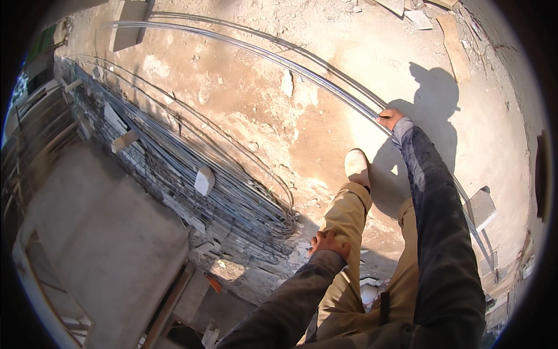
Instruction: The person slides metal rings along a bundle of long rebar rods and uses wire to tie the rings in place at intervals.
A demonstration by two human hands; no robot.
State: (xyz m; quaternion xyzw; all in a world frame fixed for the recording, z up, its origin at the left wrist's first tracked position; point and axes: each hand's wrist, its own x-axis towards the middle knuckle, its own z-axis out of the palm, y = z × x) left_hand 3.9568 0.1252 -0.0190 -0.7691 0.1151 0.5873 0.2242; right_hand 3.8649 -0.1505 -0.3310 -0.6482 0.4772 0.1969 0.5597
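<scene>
My right hand (390, 118) is closed round a thin bundle of long steel rods (302, 71). From it the rods curve away to the far left, where they pass over a pale block (129, 26). Their other end runs back past my right forearm, by a second block (482, 209). A shadow beside the far stretch shows it raised off the ground. My left hand (330, 243) lies against my left trouser leg with its fingers curled. Whatever those fingers may hold is hidden.
On the left lies a large pile of steel bars (232, 195), with a pale block (204, 181) on top. Beyond it stands a grey slab (104, 215). A board (453, 46) and broken pieces lie at the far right. Rubble (369, 288) sits between my legs.
</scene>
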